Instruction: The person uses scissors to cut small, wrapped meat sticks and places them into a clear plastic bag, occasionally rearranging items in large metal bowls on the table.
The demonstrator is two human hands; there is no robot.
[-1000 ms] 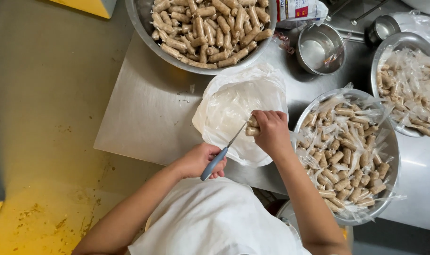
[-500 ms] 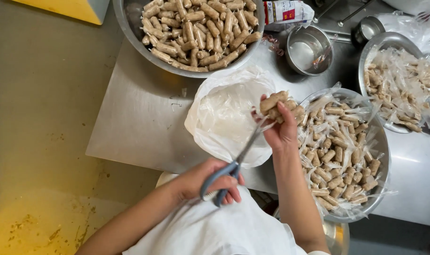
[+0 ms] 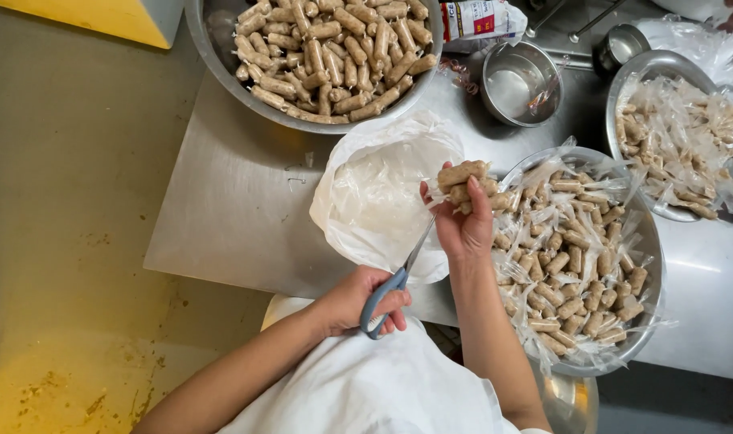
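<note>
Small steel cup (image 3: 517,83), yellow floor (image 3: 53,201)

Left hand (image 3: 358,301) grips scissors (image 3: 398,277); right hand (image 3: 463,225) holds sausages (image 3: 465,178).

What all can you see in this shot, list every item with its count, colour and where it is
big metal bowl: one, silver, top centre, heaped with tan unwrapped rolls
bag-lined bowl: one, white plastic, table middle, holding clear scraps
right metal bowl: one, silver, beside the right hand, full of tan rolls in clear wrappers
far bowl: one, silver, upper right, with clear wrapped pieces
small metal cup: one, silver, top, between the bowls
printed packet: one, white and red, top edge
metal table: one, grey
yellow box: one, top left corner
scissors: one pair, blue-grey handle, in the left hand
right hand: fingers closed on a small bunch of tan rolls above the white bag
white garment: bottom centre
</note>
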